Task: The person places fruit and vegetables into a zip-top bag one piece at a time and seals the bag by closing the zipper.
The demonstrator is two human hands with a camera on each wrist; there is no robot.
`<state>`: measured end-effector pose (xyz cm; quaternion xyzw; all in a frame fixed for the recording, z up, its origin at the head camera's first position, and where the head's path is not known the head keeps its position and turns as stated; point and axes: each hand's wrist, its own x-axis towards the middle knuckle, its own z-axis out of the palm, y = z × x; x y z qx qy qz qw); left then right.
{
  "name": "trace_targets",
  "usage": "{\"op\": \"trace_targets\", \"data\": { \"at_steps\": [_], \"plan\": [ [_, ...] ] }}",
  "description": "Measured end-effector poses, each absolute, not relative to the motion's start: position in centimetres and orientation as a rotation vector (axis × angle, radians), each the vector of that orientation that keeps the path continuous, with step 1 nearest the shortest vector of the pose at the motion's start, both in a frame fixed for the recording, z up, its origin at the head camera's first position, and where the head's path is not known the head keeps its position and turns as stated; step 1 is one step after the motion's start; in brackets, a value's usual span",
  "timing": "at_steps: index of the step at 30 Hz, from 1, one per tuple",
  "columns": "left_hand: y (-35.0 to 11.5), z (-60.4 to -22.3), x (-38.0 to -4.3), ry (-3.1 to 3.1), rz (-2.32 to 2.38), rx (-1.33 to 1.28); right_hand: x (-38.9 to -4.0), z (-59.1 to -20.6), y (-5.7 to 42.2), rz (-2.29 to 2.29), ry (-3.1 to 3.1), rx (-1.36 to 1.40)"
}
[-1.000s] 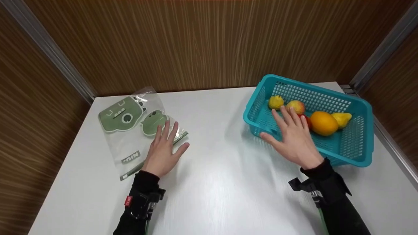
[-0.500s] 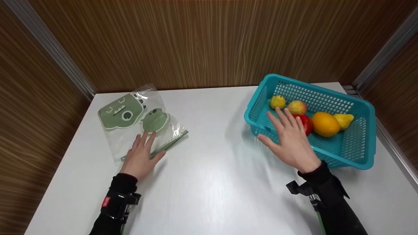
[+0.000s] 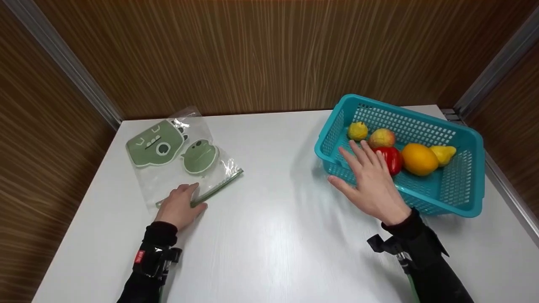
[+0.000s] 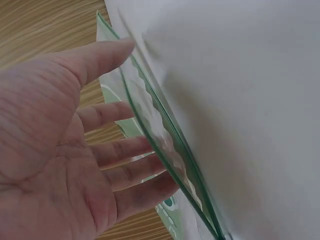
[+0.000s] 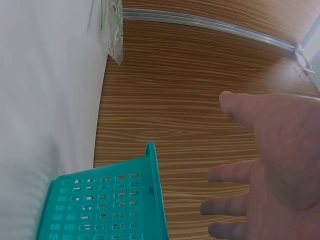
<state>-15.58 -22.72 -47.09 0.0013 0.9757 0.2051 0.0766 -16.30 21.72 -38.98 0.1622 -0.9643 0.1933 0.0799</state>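
A clear zip bag [image 3: 168, 181] with green cartoon figures lies flat at the left of the table. My left hand [image 3: 180, 208] is over its near edge, where the green zip strip [image 3: 219, 187] runs. The left wrist view shows the fingertips right at the strip, thumb and fingers of the left hand [image 4: 65, 135] apart, and the bag's mouth slightly parted. My right hand [image 3: 374, 189] is spread above the near left rim of a teal basket [image 3: 446, 206], holding nothing; in its wrist view the right hand [image 5: 280, 165] is beside the basket wall [image 5: 110, 200].
Inside the basket are a small yellow fruit [image 3: 357, 131], a yellow-red apple or peach [image 3: 382, 138], a red fruit [image 3: 391, 160], an orange [image 3: 420, 160] and a yellow pear [image 3: 444, 155]. Wood-grain panels [image 3: 269, 54] close off the back and sides of the white table [image 3: 269, 235].
My left hand has moved down and left to the bag's zip edge, its fingers bending down onto it. The right hand has shifted slightly left over the basket rim.
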Motion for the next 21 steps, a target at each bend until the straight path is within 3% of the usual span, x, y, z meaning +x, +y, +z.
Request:
{"op": "trace_targets", "data": {
  "at_steps": [21],
  "plan": [
    [-18.3, -47.7, -15.9, 3.271, 0.425, 0.083, -15.8, -39.5, 20.0, 0.650, -2.740, 0.592]
  ]
}}
